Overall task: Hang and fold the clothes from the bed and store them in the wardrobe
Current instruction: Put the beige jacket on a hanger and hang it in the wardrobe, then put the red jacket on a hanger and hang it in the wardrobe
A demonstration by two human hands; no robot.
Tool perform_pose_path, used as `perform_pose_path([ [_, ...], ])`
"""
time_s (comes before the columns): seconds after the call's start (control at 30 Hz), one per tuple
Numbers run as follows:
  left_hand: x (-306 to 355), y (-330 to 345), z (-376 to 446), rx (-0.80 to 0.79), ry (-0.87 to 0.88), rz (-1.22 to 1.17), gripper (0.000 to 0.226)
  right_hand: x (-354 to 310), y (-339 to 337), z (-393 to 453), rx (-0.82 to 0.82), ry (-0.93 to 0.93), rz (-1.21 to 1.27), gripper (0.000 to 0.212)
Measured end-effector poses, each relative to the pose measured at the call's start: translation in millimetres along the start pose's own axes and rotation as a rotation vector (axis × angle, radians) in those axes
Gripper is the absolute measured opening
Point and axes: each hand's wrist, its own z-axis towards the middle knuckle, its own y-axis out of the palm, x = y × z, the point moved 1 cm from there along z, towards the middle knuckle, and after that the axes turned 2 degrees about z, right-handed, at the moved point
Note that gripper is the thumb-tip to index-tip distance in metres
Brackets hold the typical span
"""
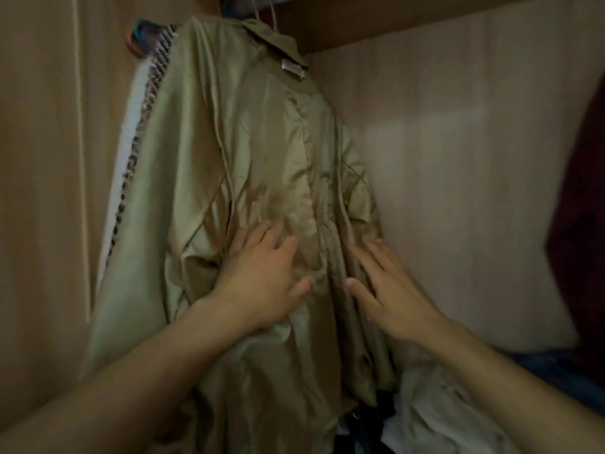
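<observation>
An olive-green coat (262, 152) with a shiny lining hangs inside the wardrobe from a pink hanger (273, 18), its collar and white label at the top. My left hand (262, 276) lies flat on the lining at the coat's middle, fingers spread and straight. My right hand (383, 286) presses against the coat's right edge with straight fingers. Neither hand grips the fabric.
A patterned garment (144, 126) hangs behind the coat on the left, on coloured hangers (139, 39). The wardrobe's pale back wall (458, 175) is on the right, its side panel (42, 158) on the left. A dark red cloth (579, 208) hangs far right. Piled clothes (435, 411) lie below.
</observation>
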Motion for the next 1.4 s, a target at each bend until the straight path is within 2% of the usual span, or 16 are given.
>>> perform_pose_path([
  [0.2,25,-3,-31,-0.063,0.040,-0.302,0.076,-35,-60,-92,-0.095,0.144,-0.164,0.067],
  [0.43,75,-35,-76,-0.115,0.101,-0.522,0.075,-79,-141,-179,-0.115,0.260,-0.355,0.070],
  [0.7,148,-88,-152,-0.161,0.122,-0.524,0.073,-119,-217,-275,-0.088,0.361,-0.325,0.077],
  [1.07,201,-155,-264,-0.288,0.208,-0.538,0.067,-174,-265,-412,-0.074,0.514,-0.205,0.073],
  [1.17,213,-173,-273,-0.255,0.236,-0.629,0.064,-194,-290,-436,-0.071,0.529,-0.236,0.072],
  [1.4,266,-206,-310,-0.229,0.451,-0.916,0.057,-246,-342,-492,-0.051,0.670,-0.403,0.067],
])
